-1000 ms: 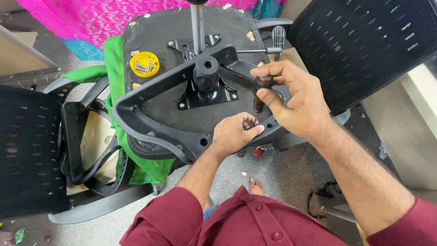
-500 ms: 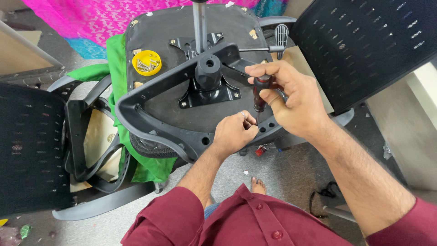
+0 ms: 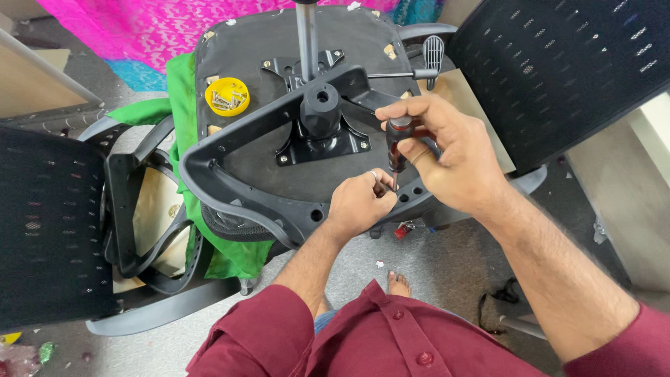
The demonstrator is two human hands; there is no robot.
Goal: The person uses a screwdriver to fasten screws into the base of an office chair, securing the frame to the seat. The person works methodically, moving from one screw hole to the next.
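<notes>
Firmly gripped: screwdriver upright on the chair frame

Right hand (image 3: 447, 157) is wrapped tight around the dark handle of a screwdriver (image 3: 398, 143), which stands nearly upright with its tip down at the grey armrest frame (image 3: 230, 195). Left hand (image 3: 359, 202) rests on that frame just beside the tip, fingers pinched together around the shaft or a small screw; which of the two cannot be told. The frame lies across the upturned black seat base (image 3: 244, 84), whose metal mechanism plate (image 3: 321, 129) sits in the middle. Farther off on the base stands a yellow dish of screws (image 3: 227, 96). Green cloth (image 3: 174, 91) hangs at the left, and black mesh backrests (image 3: 558, 63) flank both sides.
</notes>
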